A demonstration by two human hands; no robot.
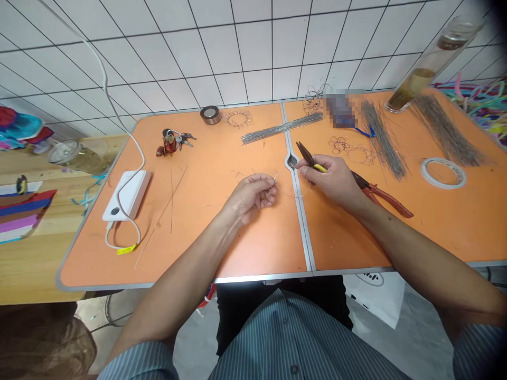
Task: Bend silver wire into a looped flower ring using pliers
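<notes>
My left hand [250,196] rests on the orange table [222,232] near its middle seam, fingers pinched on a thin bent wire [277,182] that curves off to the right. My right hand [330,179] is closed around pliers [307,154] with red handles [386,198]; the dark jaws point up and left, just right of the wire's end. The two hands lie close together, a little apart.
A bundle of straight wires [281,128] lies behind the hands, more bundles [382,137] at right. Wire flowers [350,150], tape rolls [442,172] [209,114], keys [172,141], a white power bank [127,194] with cable and a glass bottle [428,66] stand around.
</notes>
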